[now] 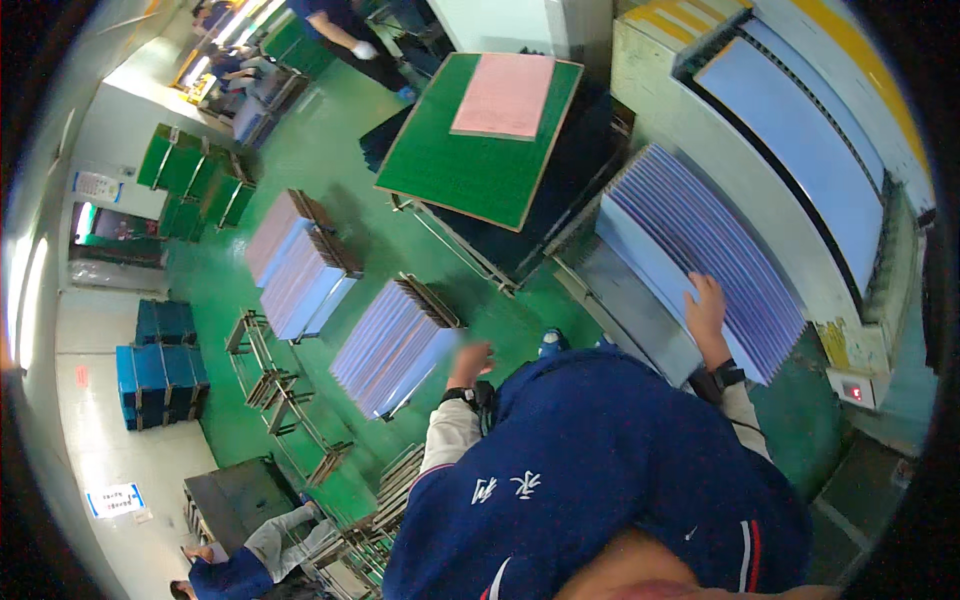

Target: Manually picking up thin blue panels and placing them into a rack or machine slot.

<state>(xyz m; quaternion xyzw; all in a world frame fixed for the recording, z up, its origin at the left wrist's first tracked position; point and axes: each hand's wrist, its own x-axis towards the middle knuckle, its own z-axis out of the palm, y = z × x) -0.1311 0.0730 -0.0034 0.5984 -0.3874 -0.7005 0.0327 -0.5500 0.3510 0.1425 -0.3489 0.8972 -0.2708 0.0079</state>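
Observation:
My right hand [705, 312] lies on the near face and edges of a row of blue-violet panels [715, 245], with its fingers stretched out and slightly apart. The thin panels lean together on a metal stand [640, 295] to my right. Lower and to the left, my left hand [470, 363] is bent in front of my body and partly blurred; whether its fingers hold anything does not show. Closest to it is a rack of pale blue-violet panels [392, 350], which it does not visibly touch.
A machine [800, 150] with a pale blue sheet inside stands beyond the panels. Ahead is a green-topped stack [470, 165] bearing a pink sheet [505, 95]. Metal frames [275, 390] stand on the green floor at left. One person sits at lower left; others are farther off.

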